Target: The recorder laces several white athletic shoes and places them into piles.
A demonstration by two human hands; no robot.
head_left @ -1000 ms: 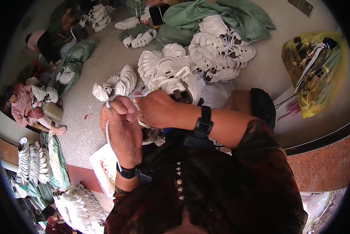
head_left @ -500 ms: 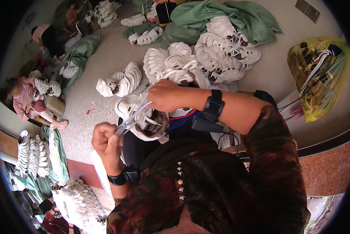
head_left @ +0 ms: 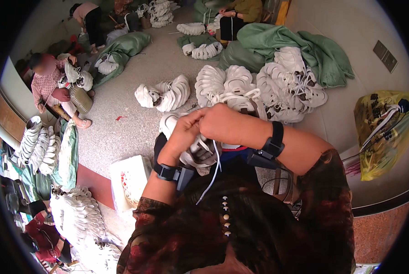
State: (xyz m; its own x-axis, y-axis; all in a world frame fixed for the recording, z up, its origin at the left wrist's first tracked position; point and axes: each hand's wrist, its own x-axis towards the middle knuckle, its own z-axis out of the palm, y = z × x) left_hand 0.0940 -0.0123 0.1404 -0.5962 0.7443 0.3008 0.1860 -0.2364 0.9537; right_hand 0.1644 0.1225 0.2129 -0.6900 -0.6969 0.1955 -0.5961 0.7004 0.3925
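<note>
Over my lap my left hand (head_left: 182, 135) and right hand (head_left: 222, 123) meet, both closed, fingertips pinched together on a pale shoelace (head_left: 217, 165). Its loose end hangs below my right hand towards my shirt. Right under them rests a white sneaker (head_left: 200, 154) with a brown-grey inside, partly covered by my hands and forearms. Just beyond my right hand sits another white sneaker (head_left: 247, 102) with a white lace across it. The exact grip of the fingertips is hidden.
Bundles of nested white shoe uppers (head_left: 165, 93) lie on the floor ahead. Green sacks (head_left: 300, 50) are behind more shoes. A yellow plastic bag (head_left: 380, 132) stands at right, a white box (head_left: 138, 165) at left. Several people, including one in a pink top (head_left: 44, 82), work nearby.
My left hand has moved right and up to meet my right hand. The lace, stretched between the hands before, now hangs down below them. The whole view has shifted.
</note>
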